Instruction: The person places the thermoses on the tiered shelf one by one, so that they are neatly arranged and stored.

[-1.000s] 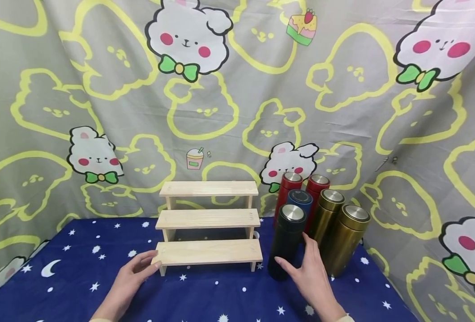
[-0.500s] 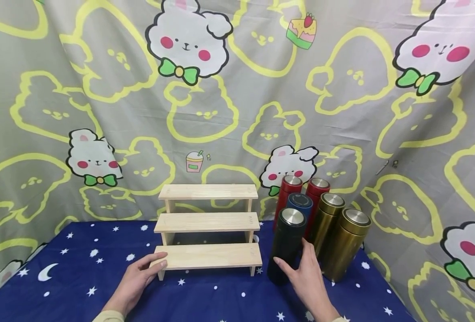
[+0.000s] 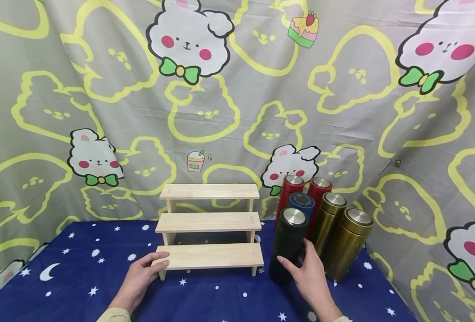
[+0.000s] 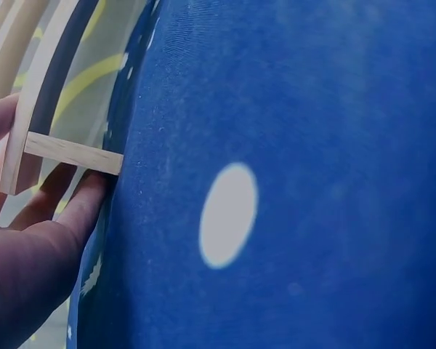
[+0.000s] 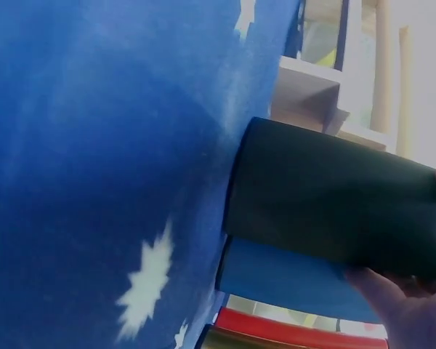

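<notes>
A three-tier pale wooden display stand [image 3: 209, 256] is upright on the table. My left hand [image 3: 138, 277] holds the left end of its lowest step; in the left wrist view, fingers reach behind the stand's leg [image 4: 73, 153]. My right hand [image 3: 311, 275] grips a black thermos flask [image 3: 286, 250] with a silver lid top, thumb on its near side and fingers round its right. The flask stands upright right of the stand. In the right wrist view, a blue thermos [image 5: 291, 280] shows beside the black flask [image 5: 334, 196].
Behind and right of the black flask cluster two red thermoses [image 3: 290, 192], the blue one and two gold thermoses [image 3: 348, 246]. A dark blue star-print cloth [image 3: 205, 299] covers the table. A grey patterned curtain [image 3: 221, 103] hangs close behind.
My left hand has shifted a little to the right, its fingers further over the lowest step's end. My right hand keeps its place on the black thermos.
</notes>
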`<state>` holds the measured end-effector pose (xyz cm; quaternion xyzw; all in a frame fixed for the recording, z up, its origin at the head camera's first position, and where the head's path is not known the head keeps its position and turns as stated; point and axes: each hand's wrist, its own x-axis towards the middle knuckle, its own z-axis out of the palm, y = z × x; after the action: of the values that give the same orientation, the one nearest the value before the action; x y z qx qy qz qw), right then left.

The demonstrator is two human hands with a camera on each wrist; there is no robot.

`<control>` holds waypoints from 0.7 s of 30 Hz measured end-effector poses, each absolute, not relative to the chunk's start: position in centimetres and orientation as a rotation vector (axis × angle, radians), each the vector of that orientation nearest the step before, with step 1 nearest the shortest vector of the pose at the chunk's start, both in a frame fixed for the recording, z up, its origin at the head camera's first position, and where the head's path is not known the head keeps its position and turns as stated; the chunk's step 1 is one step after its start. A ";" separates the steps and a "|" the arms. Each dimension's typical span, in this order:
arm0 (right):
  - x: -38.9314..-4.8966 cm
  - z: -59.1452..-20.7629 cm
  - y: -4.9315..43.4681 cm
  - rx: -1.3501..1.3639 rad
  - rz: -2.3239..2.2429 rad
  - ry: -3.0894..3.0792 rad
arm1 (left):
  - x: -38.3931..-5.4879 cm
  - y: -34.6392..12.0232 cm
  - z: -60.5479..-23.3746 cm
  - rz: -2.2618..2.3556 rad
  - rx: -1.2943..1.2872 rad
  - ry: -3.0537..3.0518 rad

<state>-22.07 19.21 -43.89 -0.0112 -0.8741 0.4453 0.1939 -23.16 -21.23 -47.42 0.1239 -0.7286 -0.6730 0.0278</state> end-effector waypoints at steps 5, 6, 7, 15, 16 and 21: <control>-22.1 -43.6 19.5 0.006 1.274 -2.443 | -23.2 -21.2 -47.6 -2.104 0.388 -2.226; -22.0 -43.5 19.5 0.012 1.274 -2.443 | -23.2 -21.2 -47.6 -2.106 0.391 -2.223; -22.0 -43.3 19.5 0.020 1.273 -2.443 | -23.2 -21.2 -47.6 -2.109 0.392 -2.218; -21.8 -42.4 19.0 0.055 1.270 -2.428 | -22.9 -21.0 -47.6 -2.138 0.415 -2.183; -21.8 -42.2 18.9 0.062 1.266 -2.429 | -22.9 -21.0 -47.6 -2.139 0.420 -2.181; -21.6 -41.2 18.6 0.107 1.263 -2.397 | -23.0 -21.1 -47.6 -2.133 0.435 -2.187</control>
<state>-21.63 18.61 -41.18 0.0385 -0.8636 0.4550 0.2137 -22.96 -21.13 -47.59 0.1409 -0.7084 -0.6911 0.0277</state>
